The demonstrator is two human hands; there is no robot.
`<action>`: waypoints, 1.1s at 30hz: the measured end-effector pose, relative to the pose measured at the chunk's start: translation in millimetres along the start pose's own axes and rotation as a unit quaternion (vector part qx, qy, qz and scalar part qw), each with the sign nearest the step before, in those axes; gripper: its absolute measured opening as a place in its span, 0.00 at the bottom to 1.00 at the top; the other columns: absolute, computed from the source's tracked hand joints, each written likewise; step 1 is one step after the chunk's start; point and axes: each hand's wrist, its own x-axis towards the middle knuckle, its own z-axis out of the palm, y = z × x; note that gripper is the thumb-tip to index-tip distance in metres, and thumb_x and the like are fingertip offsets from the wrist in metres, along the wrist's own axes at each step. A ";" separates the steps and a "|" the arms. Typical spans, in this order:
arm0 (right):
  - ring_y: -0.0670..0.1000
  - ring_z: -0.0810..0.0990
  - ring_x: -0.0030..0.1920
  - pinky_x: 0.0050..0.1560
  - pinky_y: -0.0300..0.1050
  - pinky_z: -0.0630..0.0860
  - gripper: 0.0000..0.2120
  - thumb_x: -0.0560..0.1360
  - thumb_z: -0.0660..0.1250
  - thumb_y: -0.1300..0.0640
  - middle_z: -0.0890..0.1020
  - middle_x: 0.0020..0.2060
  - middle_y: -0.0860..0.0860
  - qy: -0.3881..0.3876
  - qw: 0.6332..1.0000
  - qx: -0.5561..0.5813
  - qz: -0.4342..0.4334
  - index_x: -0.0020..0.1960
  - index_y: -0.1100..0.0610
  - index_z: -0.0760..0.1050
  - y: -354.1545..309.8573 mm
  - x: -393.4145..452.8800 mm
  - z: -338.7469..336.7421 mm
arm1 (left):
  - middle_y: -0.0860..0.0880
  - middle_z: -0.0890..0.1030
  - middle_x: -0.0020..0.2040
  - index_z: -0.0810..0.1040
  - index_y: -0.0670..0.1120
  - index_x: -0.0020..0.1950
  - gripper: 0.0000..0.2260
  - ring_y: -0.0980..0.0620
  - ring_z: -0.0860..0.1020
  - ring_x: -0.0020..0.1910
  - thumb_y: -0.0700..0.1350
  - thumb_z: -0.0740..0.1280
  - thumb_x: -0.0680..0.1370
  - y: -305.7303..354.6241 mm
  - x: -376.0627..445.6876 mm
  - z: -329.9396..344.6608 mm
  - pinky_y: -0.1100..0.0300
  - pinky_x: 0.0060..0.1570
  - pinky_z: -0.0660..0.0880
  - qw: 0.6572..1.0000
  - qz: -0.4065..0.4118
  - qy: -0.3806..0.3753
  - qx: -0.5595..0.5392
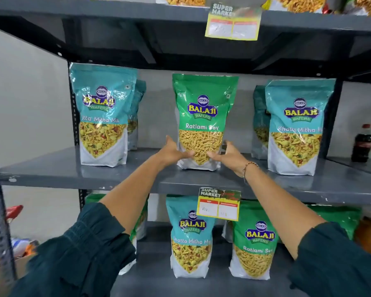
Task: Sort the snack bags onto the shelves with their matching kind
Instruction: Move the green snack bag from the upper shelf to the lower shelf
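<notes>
dark teal gathered sleeves, perhaps beaded bracelet

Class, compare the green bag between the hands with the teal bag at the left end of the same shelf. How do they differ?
The green bag reads Ratlami Sev; the teal bag reads Mitha Mix. The green bag shows thin sticks, the teal bag a mixed snack. The left hand and right hand flank the green bag; the teal bag stands untouched. Both are upright Balaji pouches.

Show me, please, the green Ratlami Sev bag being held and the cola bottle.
Green Ratlami Sev bag (pixel 202 116): head view, on its logo.
Cola bottle (pixel 362 144): head view, on its body.
</notes>
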 end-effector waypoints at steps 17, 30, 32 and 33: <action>0.53 0.80 0.56 0.62 0.51 0.74 0.24 0.55 0.77 0.50 0.82 0.54 0.54 -0.016 0.996 0.065 -0.060 0.48 0.52 0.75 -23.1 -60.1 6.8 | 0.47 0.79 0.60 0.72 0.45 0.63 0.31 0.48 0.76 0.60 0.53 0.77 0.64 13.6 -61.7 -10.8 0.55 0.60 0.71 0.997 0.041 0.044 0.057; 0.50 0.80 0.53 0.59 0.49 0.75 0.24 0.57 0.79 0.50 0.83 0.50 0.49 0.025 0.995 0.034 -0.092 0.49 0.50 0.75 -50.1 -206.2 42.8 | 0.49 0.78 0.56 0.71 0.44 0.63 0.31 0.51 0.76 0.54 0.51 0.77 0.64 6.1 -215.3 -17.4 0.57 0.58 0.72 0.993 0.087 0.083 0.013; 0.49 0.81 0.52 0.58 0.49 0.76 0.27 0.56 0.80 0.49 0.83 0.50 0.50 0.029 0.996 0.006 -0.086 0.52 0.52 0.77 -36.3 -219.8 55.9 | 0.50 0.79 0.57 0.71 0.45 0.62 0.31 0.51 0.77 0.55 0.52 0.78 0.64 -12.4 -232.0 -14.7 0.57 0.58 0.72 0.994 0.068 0.079 0.017; 0.49 0.81 0.52 0.57 0.48 0.77 0.27 0.57 0.80 0.50 0.83 0.51 0.50 0.028 0.996 -0.004 -0.084 0.54 0.54 0.77 -28.3 -225.8 63.8 | 0.50 0.79 0.56 0.71 0.46 0.61 0.31 0.51 0.77 0.55 0.52 0.78 0.63 -21.5 -240.8 -12.7 0.57 0.58 0.72 0.995 0.061 0.076 0.020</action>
